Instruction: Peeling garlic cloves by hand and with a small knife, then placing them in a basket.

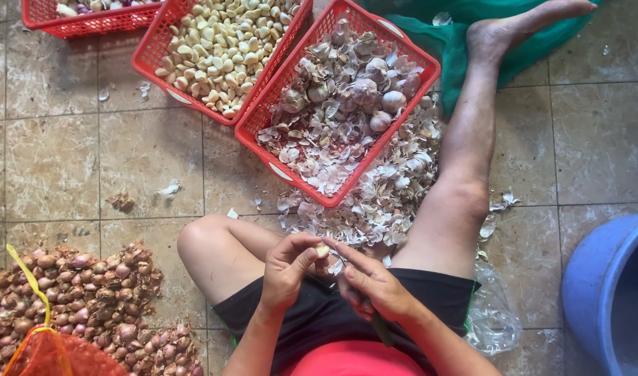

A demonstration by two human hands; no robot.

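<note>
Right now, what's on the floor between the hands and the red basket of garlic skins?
In the head view, a heap of papery garlic skins lies between them.

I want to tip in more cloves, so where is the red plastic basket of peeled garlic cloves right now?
In the head view, the red plastic basket of peeled garlic cloves sits top centre-left on the tiled floor, touching the red basket of garlic skins.

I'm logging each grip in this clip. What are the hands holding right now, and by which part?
The left hand pinches a garlic clove between its fingertips. The right hand grips a small knife by its handle; the blade is hidden.
</note>
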